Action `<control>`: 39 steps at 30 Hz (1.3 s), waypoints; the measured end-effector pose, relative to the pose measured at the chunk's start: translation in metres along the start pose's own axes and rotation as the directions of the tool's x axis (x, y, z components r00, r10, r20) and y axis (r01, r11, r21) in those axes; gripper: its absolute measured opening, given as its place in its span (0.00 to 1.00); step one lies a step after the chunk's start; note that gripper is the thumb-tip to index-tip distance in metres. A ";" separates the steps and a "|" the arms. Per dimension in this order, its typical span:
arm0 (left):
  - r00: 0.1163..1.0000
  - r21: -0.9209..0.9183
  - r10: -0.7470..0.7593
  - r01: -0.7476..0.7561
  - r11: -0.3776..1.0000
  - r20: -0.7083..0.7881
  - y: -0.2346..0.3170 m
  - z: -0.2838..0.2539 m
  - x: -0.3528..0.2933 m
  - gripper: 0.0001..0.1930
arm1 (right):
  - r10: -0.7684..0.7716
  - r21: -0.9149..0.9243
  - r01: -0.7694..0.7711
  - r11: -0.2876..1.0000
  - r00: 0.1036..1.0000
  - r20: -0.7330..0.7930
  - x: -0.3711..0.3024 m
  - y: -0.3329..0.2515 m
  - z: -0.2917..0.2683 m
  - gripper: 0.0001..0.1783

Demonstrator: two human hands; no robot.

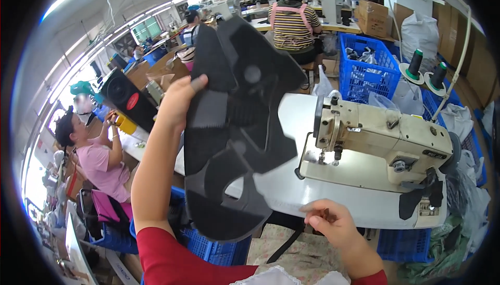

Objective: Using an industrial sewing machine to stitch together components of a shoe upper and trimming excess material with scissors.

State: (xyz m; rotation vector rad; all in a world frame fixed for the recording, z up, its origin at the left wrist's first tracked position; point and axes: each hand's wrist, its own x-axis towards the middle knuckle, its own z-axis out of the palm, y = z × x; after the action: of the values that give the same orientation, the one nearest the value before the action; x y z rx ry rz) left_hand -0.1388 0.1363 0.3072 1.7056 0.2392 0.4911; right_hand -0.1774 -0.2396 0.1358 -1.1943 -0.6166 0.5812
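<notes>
Centre of frame, black panel (208, 147): probably light, flexible; best held by edges.
Left grip (181, 96): pinching panel's upper-left edge.
Right grip (329, 220): half-curled; cannot tell if holding.

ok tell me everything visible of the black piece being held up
The black piece is a large, irregular panel, apparently fabric or foam, with several overlapping sections, a grey squarish patch, two round greyish spots and an opening low down. It is roughly upright, held at its upper left edge by the left hand, partly hiding the white tabletop.
</notes>
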 end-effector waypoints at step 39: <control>0.366 0.121 -0.365 0.544 0.830 0.856 -0.101 0.094 -0.164 0.11 | -0.301 -0.138 0.267 0.954 0.829 -0.472 -0.032 0.041 -0.038 0.27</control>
State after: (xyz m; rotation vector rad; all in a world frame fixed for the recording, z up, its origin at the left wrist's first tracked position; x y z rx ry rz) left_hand -0.2302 0.0035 0.1661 1.4071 -0.0770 -0.7865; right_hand -0.1761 -0.2763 0.0832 -1.2224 -0.3670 -0.0078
